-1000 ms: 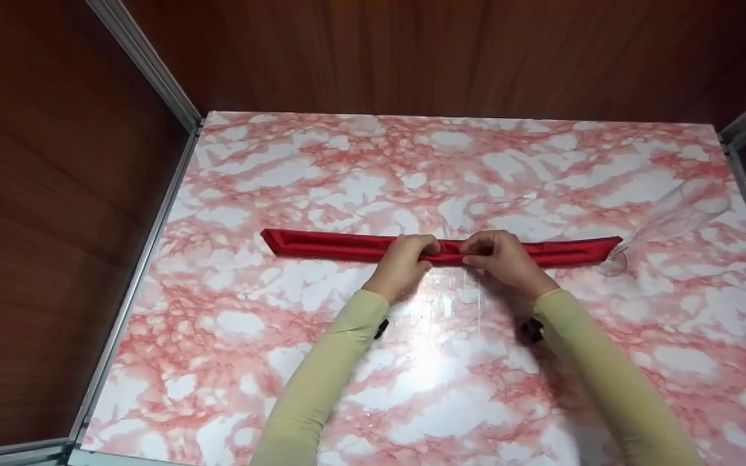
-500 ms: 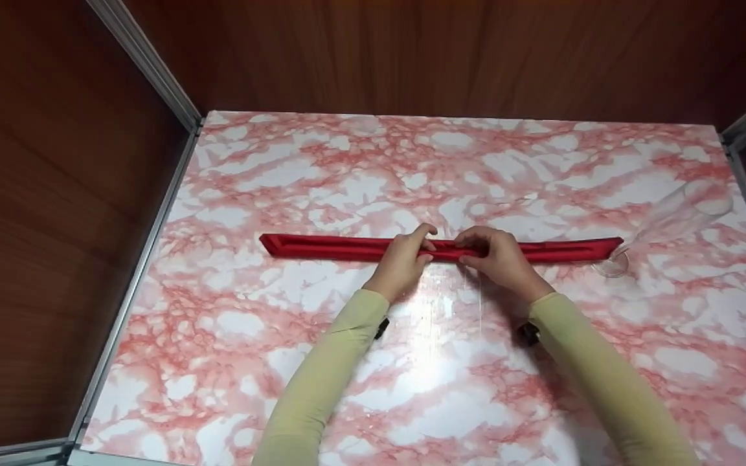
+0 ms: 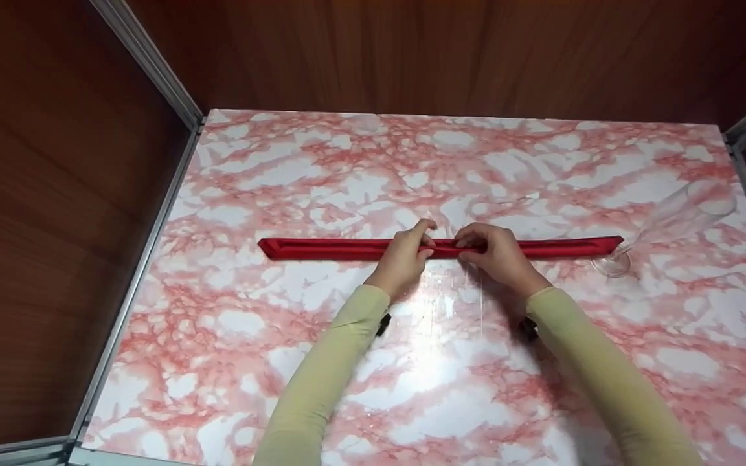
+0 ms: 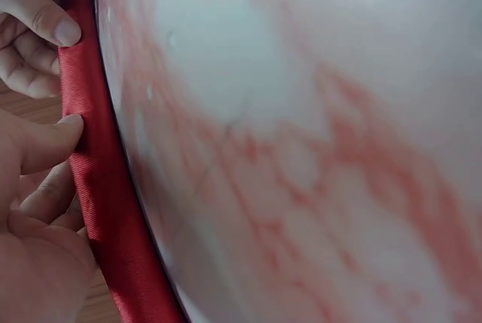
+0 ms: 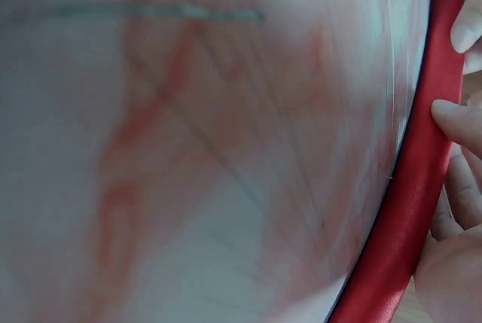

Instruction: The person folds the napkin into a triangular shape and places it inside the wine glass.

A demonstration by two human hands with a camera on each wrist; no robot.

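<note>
A red cloth [image 3: 321, 248], folded into a long narrow strip with slanted ends, lies left to right across the marbled table. My left hand [image 3: 402, 259] pinches the strip near its middle, thumb on the near edge and index finger raised over the far edge. Close beside it, my right hand [image 3: 495, 252] pinches the same strip between thumb and fingers. The left wrist view shows the left thumb [image 4: 71, 123] on the red fold, with other fingers behind. In the right wrist view, the right thumb [image 5: 444, 111] presses on the fold.
A clear stemmed glass [image 3: 677, 217] stands at the right, its round foot [image 3: 612, 264] right by the strip's right end. Brown wood-grain panels [image 3: 373, 58] in metal frames rise behind and beside the marbled tabletop [image 3: 347, 162].
The strip looks narrower and straighter, its lower edge slightly farther from me. My left index finger has lifted and extended over the far edge. My right hand shifted slightly left.
</note>
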